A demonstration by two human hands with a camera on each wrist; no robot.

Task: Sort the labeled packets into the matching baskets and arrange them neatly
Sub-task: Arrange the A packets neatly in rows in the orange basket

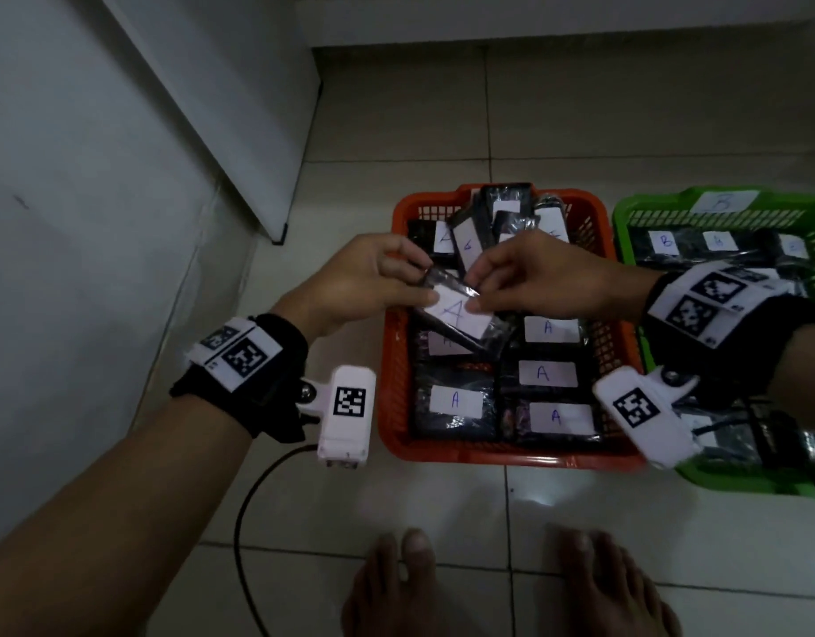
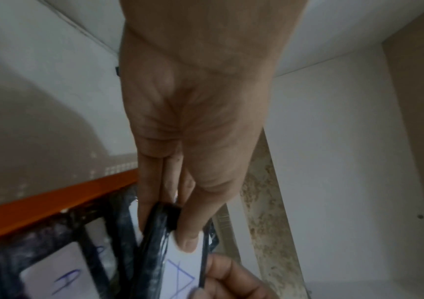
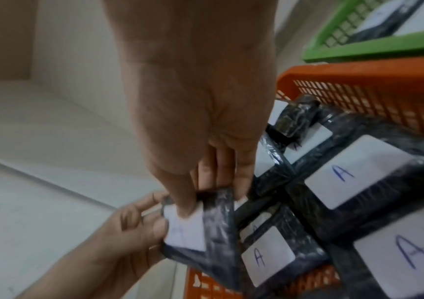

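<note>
A black packet with a white label marked A point(image 1: 456, 312) is held tilted above the orange basket point(image 1: 392, 370). My left hand point(image 1: 373, 280) pinches its left end between thumb and fingers; my right hand point(image 1: 525, 278) pinches its right end. In the left wrist view the left hand point(image 2: 180, 228) pinches the packet point(image 2: 177, 271) at its edge. The right wrist view has the right hand point(image 3: 205, 200) with its thumb on the packet's label point(image 3: 187, 232). Below, several A packets point(image 1: 541, 373) lie flat in rows; others stand jumbled at the basket's far end point(image 1: 507, 213).
A green basket point(image 1: 626, 218) marked B with B packets point(image 1: 667, 241) stands to the right of the orange one. A white wall and cabinet edge point(image 1: 277, 232) run along the left. My bare feet point(image 1: 410, 590) and a black cable point(image 1: 244, 521) are on the tiled floor.
</note>
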